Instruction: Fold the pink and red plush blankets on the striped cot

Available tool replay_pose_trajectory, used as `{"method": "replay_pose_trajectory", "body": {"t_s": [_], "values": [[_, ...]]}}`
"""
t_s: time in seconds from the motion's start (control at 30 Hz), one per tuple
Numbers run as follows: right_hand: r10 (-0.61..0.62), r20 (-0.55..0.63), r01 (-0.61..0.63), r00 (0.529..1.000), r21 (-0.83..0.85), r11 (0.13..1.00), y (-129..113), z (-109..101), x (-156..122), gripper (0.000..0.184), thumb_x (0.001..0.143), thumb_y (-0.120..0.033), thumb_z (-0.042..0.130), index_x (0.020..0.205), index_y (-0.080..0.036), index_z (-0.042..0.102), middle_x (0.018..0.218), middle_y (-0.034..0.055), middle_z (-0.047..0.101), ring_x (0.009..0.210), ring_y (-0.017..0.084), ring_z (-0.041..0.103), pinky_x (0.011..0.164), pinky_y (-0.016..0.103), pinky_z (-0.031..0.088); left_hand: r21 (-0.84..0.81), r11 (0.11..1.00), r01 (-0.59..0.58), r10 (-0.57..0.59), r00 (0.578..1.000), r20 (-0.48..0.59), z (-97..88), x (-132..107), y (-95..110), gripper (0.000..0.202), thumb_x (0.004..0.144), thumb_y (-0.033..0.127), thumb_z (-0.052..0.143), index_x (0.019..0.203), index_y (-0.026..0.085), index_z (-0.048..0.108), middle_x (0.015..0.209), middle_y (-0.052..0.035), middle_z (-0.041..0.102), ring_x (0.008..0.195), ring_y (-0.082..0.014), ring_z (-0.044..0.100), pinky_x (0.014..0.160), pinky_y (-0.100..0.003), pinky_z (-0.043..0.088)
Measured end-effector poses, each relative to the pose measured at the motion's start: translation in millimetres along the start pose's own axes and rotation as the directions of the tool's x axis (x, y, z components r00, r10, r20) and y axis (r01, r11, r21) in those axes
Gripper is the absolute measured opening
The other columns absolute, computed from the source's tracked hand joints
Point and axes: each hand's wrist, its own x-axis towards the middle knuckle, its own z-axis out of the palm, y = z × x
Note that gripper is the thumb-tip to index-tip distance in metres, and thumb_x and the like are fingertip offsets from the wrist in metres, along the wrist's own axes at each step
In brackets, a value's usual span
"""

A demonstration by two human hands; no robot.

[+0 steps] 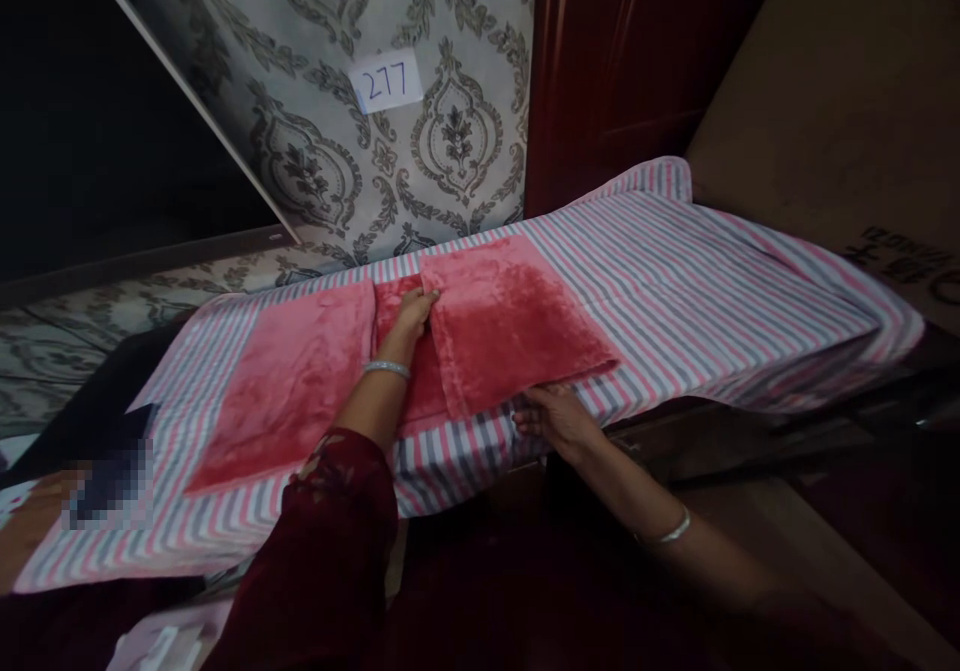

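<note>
Plush cloth (510, 321), pink-red — spread on striped sheet (712, 291) over a long padded surface, near its middle. Progress, by judgement: part-folded. Right panel turned in over the centre strip, its edge slightly raised; left panel flat, not yet folded over. Left hand (414, 311): arm stretched forward across the near hem, maroon sleeve (330, 531) to the elbow, bangle (386, 368) at the wrist, fingers drawn together on the far corner of the turned-in panel — apparently pinching its edge. Right hand (551, 416): low at the near edge, forearm coming in from the right, fingers bent against the panel's near corner; clamped or merely touching, cannot tell. Behind: patterned wall (315, 151) with paper label (386, 81) marked 277, dark red door (600, 71).
</note>
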Motion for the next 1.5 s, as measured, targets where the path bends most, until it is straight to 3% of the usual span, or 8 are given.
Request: {"method": "replay_pose_trajectory", "body": {"t_s": [0.2,0.33,0.43,0.57,0.8,1.13,1.33,1.5], "values": [[-0.345,0.071,0.337,0.936,-0.470,0.816,-19.3,-52.2,-25.0,0.030,0.073,-0.049,0.073,0.077,-0.020,0.071,0.065,0.0023,0.069,0.045,0.014,0.054,0.045,0.026,0.044,0.017,1.000,-0.009,0.007,0.993,0.122,-15.4,-69.3,-20.4,0.035,0.067,0.049,0.077,0.085,0.020,0.070,0.081,-0.0061,0.073,0.074,-0.0230,0.069,0.065,-0.034,0.057],[-0.806,0.201,0.615,0.556,-0.752,0.237,-56.3,-88.1,-24.8,0.021,0.087,-0.041,0.063,0.085,-0.024,0.075,0.084,0.0059,0.073,0.082,0.024,0.065,0.078,0.038,0.051,0.275,0.930,-0.244,0.238,0.970,0.057,-16.2,-123.8,-46.8,0.031,0.066,0.051,0.078,0.079,0.023,0.074,0.113,-0.0097,0.070,0.115,-0.0290,0.062,0.095,-0.038,0.054],[-0.738,0.506,0.620,0.447,-0.770,-0.152,-77.4,-96.3,-11.8,0.022,0.095,-0.035,0.056,0.091,-0.024,0.075,0.105,0.0102,0.074,0.100,0.029,0.063,0.093,0.046,0.045,0.373,0.883,-0.284,0.314,0.949,-0.019,-9.0,-153.1,-57.1,0.029,0.063,0.048,0.081,0.076,0.024,0.074,0.127,-0.0111,0.061,0.123,-0.0303,0.056,0.102,-0.039,0.050],[-0.509,0.707,0.610,0.492,-0.697,-0.378,-87.7,-89.0,10.2,0.023,0.095,-0.028,0.059,0.110,-0.023,0.075,0.128,0.0114,0.069,0.113,0.031,0.058,0.097,0.048,0.043,0.365,0.885,-0.289,0.309,0.951,0.003,-3.4,-170.5,-51.8,0.025,0.066,0.047,0.077,0.064,0.024,0.069,0.101,-0.0086,0.065,0.102,-0.0277,0.062,0.093,-0.040,0.052],[-0.310,0.767,0.639,0.562,-0.641,-0.426,-97.9,-87.9,36.1,0.041,0.091,-0.027,0.064,0.132,-0.021,0.067,0.134,0.0124,0.066,0.120,0.033,0.055,0.100,0.048,0.042,-0.088,0.992,-0.089,0.095,0.993,0.068,3.5,-177.6,-24.5,0.037,0.066,0.053,0.076,0.087,0.024,0.072,0.087,-0.0027,0.074,0.084,-0.0226,0.068,0.079,-0.035,0.055],[-0.321,0.719,0.618,0.617,-0.694,-0.369,-103.2,-86.2,49.3,0.028,0.085,-0.022,0.070,0.113,-0.019,0.072,0.115,0.0124,0.068,0.108,0.029,0.059,0.095,0.041,0.045,-0.012,0.948,-0.319,0.319,0.948,-0.013,8.6,-166.7,-18.1,0.041,0.078,0.043,0.065,0.115,0.026,0.057,0.103,-0.0030,0.073,0.095,-0.0197,0.069,0.085,-0.033,0.055],[-0.347,0.706,0.618,0.618,-0.708,-0.340,-105.4,-86.0,52.7,0.011,0.084,-0.017,0.064,0.094,-0.018,0.068,0.098,0.0088,0.068,0.095,0.025,0.061,0.086,0.035,0.046,0.332,0.742,-0.582,0.588,0.803,0.095,-2.4,-155.4,-22.0,0.032,0.089,0.028,0.056,0.120,0.021,0.063,0.118,-0.0083,0.070,0.113,-0.0235,0.065,0.100,-0.041,0.051],[-0.476,0.725,0.558,0.497,-0.688,-0.464,-104.1,-89.3,44.7,0.012,0.091,-0.016,0.054,0.098,-0.020,0.063,0.097,0.0094,0.067,0.096,0.025,0.059,0.083,0.034,0.044,0.602,0.454,-0.657,0.696,0.683,0.220,-6.7,-153.7,-27.5,0.035,0.091,0.014,0.051,0.125,0.018,0.062,0.114,-0.0110,0.067,0.106,-0.0235,0.063,0.095,-0.039,0.052]]}}
